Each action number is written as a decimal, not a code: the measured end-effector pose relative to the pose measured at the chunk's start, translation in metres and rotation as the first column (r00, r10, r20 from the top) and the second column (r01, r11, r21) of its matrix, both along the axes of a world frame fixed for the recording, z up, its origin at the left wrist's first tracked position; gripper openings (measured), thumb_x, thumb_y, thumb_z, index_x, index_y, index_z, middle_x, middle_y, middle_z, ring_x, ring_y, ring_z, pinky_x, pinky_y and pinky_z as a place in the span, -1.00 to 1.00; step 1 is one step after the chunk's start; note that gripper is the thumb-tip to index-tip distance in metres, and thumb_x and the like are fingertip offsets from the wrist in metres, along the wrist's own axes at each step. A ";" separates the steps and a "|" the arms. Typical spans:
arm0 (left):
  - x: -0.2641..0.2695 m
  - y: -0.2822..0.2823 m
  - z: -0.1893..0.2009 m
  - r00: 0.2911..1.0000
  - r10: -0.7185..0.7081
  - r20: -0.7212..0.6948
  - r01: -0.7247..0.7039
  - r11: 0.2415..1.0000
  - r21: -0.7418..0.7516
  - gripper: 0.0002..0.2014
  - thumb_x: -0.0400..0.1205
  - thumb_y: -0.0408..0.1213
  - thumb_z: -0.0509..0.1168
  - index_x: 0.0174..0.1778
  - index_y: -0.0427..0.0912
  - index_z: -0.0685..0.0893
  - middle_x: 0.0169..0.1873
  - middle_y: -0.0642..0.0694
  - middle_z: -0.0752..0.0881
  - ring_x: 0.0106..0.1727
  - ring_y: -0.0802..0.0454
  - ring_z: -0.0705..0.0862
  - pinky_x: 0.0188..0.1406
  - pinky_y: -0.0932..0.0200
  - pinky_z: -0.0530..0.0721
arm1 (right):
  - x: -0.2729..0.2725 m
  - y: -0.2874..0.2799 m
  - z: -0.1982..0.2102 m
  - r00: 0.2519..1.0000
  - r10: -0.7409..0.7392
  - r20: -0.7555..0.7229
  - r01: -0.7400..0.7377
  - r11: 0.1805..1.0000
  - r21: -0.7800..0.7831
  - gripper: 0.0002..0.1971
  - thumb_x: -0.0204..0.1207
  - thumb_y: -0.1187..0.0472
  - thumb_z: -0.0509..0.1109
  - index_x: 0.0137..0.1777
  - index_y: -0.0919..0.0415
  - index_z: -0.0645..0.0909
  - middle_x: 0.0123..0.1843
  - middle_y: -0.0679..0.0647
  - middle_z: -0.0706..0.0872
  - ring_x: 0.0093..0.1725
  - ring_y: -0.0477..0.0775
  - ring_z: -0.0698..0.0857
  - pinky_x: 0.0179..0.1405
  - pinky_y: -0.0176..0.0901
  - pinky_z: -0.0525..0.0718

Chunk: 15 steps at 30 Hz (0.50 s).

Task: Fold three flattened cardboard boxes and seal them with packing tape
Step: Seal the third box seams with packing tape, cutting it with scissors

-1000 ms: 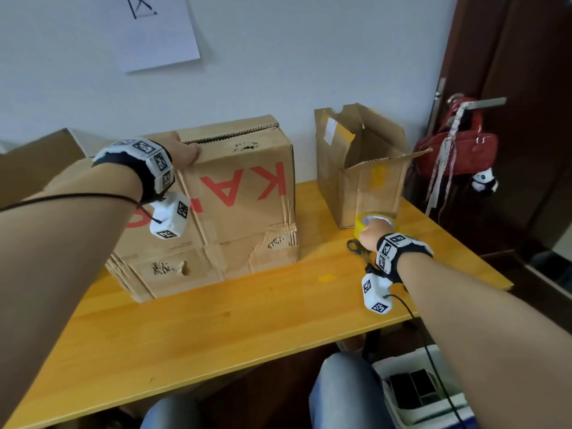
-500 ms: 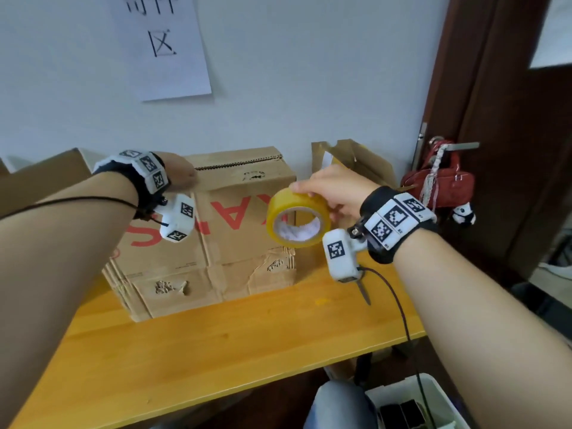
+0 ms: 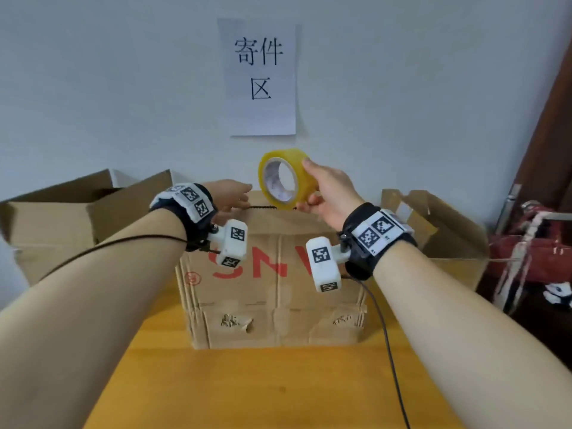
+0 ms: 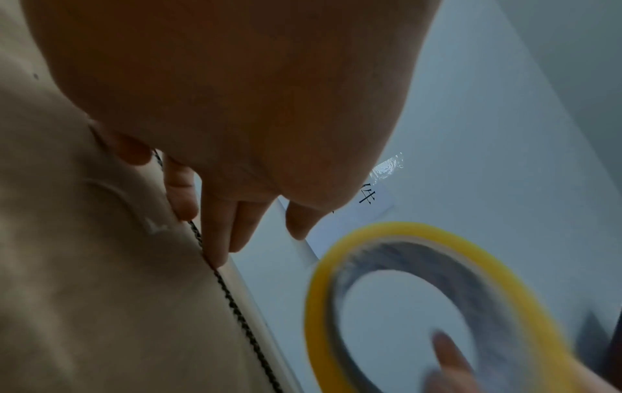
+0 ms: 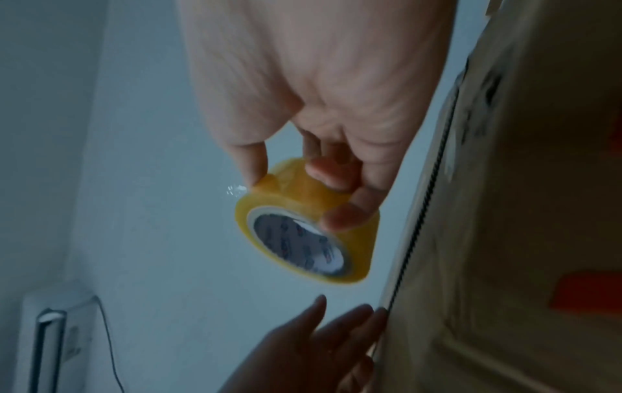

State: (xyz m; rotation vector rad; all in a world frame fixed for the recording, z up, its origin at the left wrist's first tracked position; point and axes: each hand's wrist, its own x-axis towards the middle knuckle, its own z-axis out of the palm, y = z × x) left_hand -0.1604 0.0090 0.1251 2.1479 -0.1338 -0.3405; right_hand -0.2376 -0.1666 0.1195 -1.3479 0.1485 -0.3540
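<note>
Right fingers: my right hand [image 3: 325, 193] pinches the yellow roll of clear packing tape [image 3: 283, 182] by its outer band, thumb opposite fingertips, held in the air above the box.
Left fingers: my left hand [image 3: 230, 195] lies straight and loose on the top edge of the brown cardboard box with red letters [image 3: 275, 274].
Tape feel: I judge it light, stiff and slick; the rim grip suits it.
Box feel: probably light, worn and dentable; best held at its edges.
Table: the box stands on the orange wooden table [image 3: 247, 388].

Both forearms outstretched, left hand [image 3: 230, 195] flat with straight fingers, right hand [image 3: 328, 193] curled in a grip.
</note>
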 end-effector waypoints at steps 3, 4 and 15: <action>0.010 0.007 -0.008 0.999 0.016 0.048 -0.011 0.993 -0.116 -0.56 0.85 -0.14 0.06 0.58 -0.31 0.45 0.54 -0.14 0.54 0.54 -0.10 0.52 -0.38 0.32 0.47 | 0.029 0.021 -0.014 1.000 -0.004 -0.022 0.003 0.998 -0.056 -0.82 0.66 0.11 0.45 0.13 0.20 0.67 -0.06 0.14 0.62 -0.33 0.04 0.54 -0.12 0.15 0.84; 0.015 0.008 -0.011 0.998 0.017 0.055 -0.009 0.991 -0.134 -0.58 0.84 -0.15 0.10 0.56 -0.29 0.49 0.52 -0.16 0.57 0.44 -0.09 0.59 -0.26 0.28 0.52 | 0.033 0.024 -0.019 0.999 0.004 -0.033 -0.006 0.998 -0.068 -0.86 0.68 0.12 0.43 0.09 0.19 0.65 -0.04 0.15 0.64 -0.30 0.07 0.58 -0.02 0.21 0.84; 0.016 0.002 -0.017 0.993 -0.003 0.122 0.048 0.930 -0.365 -0.67 0.59 0.09 0.42 0.21 0.05 0.78 0.11 0.18 0.79 0.21 0.03 0.62 0.15 0.10 0.57 | 0.043 0.011 -0.026 0.988 0.138 -0.068 -0.136 0.990 0.038 -0.81 0.70 0.15 0.41 0.14 0.28 0.60 0.11 0.24 0.60 -0.15 0.29 0.73 -0.04 0.29 0.83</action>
